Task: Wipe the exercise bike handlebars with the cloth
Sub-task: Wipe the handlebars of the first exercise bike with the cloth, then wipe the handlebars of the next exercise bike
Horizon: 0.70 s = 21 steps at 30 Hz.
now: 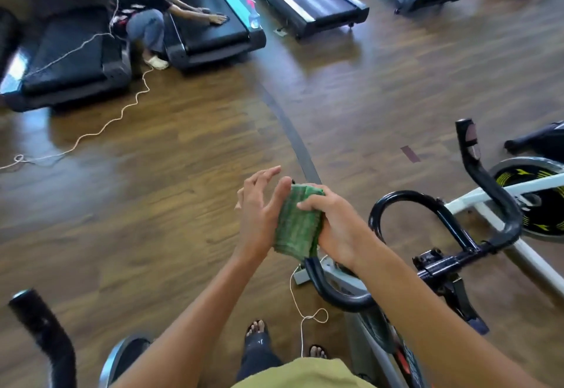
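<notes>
Cloth [297, 222]: green and folded thick, just left of frame centre. It sits upright around the left horn of the handlebars. A small black tip shows at its 12 o'clock and the black tube comes out at its 6 o'clock.

Right hand [338, 228]: at the cloth's 3 o'clock. The fingers curl over the cloth's top and front and clasp it against the bar beneath.

Left hand [259, 207]: at the cloth's 9 o'clock. The fingers are straight and spread, pointing toward 1 o'clock. The thumb and the edge of the palm lie against the cloth's left side, and nothing is gripped.

Handlebars [335, 297]: a black tube that curves from under the cloth toward 4 o'clock. It joins a central loop and clamp, and the far horn rises toward 1 o'clock of the hands.

Bike frame [488, 195]: white, running to a black flywheel [546, 213] with yellow marks at 3 o'clock in the picture.

Floor [152, 204]: brown wood planks, with a white cord [122, 112] snaking across at 9 to 10 o'clock.

Treadmills [213, 27]: a row along 10 to 1 o'clock.

Another person [143, 12]: crouches beside one treadmill with a hand on its belt. A spray bottle [253, 16] stands on its side rail.

Feet [256, 329]: in sandals at 6 o'clock.
</notes>
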Motion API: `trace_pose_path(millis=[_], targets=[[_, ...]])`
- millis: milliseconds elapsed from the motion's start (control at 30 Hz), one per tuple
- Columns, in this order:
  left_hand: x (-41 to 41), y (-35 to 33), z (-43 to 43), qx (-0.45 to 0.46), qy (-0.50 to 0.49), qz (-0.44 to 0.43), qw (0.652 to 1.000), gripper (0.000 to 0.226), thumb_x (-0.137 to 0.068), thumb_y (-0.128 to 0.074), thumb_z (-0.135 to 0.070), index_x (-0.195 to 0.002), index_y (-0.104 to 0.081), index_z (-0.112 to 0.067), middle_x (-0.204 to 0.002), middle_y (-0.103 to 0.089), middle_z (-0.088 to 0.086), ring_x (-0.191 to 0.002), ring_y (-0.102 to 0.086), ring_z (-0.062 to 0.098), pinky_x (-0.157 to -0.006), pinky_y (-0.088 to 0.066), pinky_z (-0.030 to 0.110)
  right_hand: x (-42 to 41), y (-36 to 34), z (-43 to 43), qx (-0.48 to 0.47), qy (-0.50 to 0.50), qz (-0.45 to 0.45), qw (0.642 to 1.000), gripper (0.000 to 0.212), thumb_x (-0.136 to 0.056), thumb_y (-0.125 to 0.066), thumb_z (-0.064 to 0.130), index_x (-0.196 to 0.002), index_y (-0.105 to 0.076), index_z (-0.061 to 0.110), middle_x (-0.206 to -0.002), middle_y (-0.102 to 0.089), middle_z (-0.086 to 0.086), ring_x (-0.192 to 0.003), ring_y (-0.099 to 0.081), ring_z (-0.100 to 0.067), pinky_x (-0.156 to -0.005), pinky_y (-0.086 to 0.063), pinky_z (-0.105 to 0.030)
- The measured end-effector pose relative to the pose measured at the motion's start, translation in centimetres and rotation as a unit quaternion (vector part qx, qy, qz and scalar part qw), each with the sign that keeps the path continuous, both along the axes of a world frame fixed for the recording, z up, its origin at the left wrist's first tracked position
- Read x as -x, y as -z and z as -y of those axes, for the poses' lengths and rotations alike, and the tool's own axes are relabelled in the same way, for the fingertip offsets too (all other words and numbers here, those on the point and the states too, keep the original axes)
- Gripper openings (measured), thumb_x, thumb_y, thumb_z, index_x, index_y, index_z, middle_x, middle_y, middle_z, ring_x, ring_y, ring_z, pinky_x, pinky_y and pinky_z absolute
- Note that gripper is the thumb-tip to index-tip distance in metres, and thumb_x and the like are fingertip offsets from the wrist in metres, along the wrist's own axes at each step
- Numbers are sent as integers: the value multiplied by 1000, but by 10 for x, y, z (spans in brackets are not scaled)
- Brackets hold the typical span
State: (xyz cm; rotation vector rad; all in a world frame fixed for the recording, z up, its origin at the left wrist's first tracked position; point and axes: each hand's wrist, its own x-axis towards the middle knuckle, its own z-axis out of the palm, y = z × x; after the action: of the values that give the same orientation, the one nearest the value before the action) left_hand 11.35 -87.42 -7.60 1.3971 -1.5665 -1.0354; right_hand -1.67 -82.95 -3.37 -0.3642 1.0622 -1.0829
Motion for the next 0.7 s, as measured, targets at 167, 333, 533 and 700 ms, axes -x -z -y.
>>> trace_pose_path(millis=[167, 333, 533, 700], targets=[[-23, -25, 38, -115, 35, -212, 970, 31, -86, -68, -46, -100, -73, -19, -96, -75, 2, -91, -70, 15, -85, -55, 38, -44, -14, 59, 8, 14, -29, 999, 19, -94, -47, 6, -105, -60, 14, -99, -66, -17, -93, -64, -34, -88, -54, -54], [-70, -32, 93, -261, 107, -339, 897, 34, -84, -63, -38, -105, -74, -14, -100, -72, 14, -86, -70, 27, -74, -58, 41, -83, -22, 118, 43, 19, -98, 994, 18, -90, -53, -4, -92, -63, 10, -82, -67, -13, -76, -67, -25, -71, -59, -40], [-113, -28, 152, -347, 173, -373, 843, 40, -91, -63, -28, -126, -65, -9, -120, -65, 21, -101, -65, 34, -87, -55, 52, -118, -14, 166, 85, 70, -273, 956, 25, -81, -69, -11, -91, -63, 11, -84, -70, -6, -67, -68, -6, -58, -53, -19], [-118, -31, 194, -359, 185, -355, 843, 44, -93, -54, -24, -132, -60, -4, -123, -67, 19, -94, -69, 28, -82, -58, 44, -122, -8, 202, 109, 90, -353, 925, 27, -75, -77, -6, -83, -71, 20, -75, -73, -3, -70, -70, -12, -72, -59, -33]])
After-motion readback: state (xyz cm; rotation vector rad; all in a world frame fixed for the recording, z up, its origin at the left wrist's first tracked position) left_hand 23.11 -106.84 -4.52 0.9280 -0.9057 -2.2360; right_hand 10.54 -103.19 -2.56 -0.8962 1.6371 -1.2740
